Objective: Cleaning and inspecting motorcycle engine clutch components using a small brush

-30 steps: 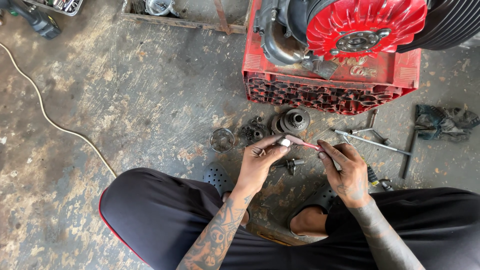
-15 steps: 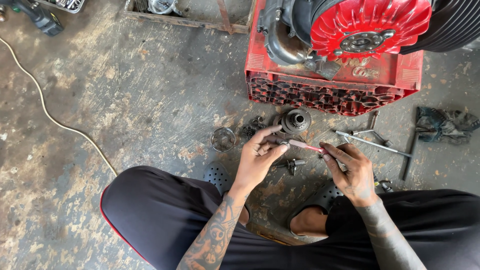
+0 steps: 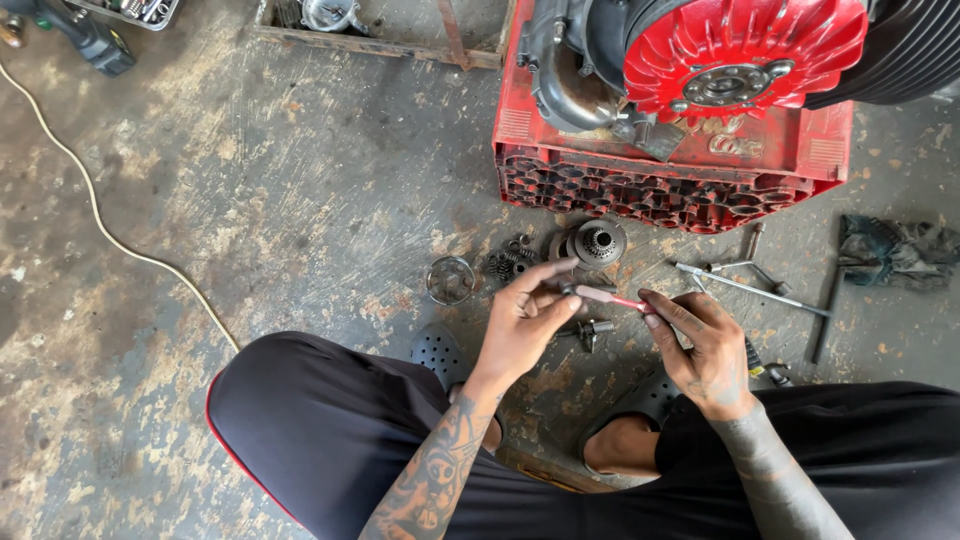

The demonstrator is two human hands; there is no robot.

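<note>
The floor (image 3: 250, 180) is rough, scratched concrete, stained and matt. The red crate (image 3: 660, 180) at the far right looks like moulded plastic, scuffed; the red fan cover (image 3: 745, 50) above it is glossy painted metal with ribs. The gear (image 3: 598, 242) and ring (image 3: 450, 280) near it are dull, greasy metal. The rag (image 3: 895, 250) at the right is crumpled dark cloth. The trousers (image 3: 330, 420) are smooth black matt cloth. The cord (image 3: 90, 200) looks like pale rubbery plastic

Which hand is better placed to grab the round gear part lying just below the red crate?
Left, probably. The left hand has its fingertips close beside the round gear part, while the right hand sits farther back, pinching the small pink tool.
</note>
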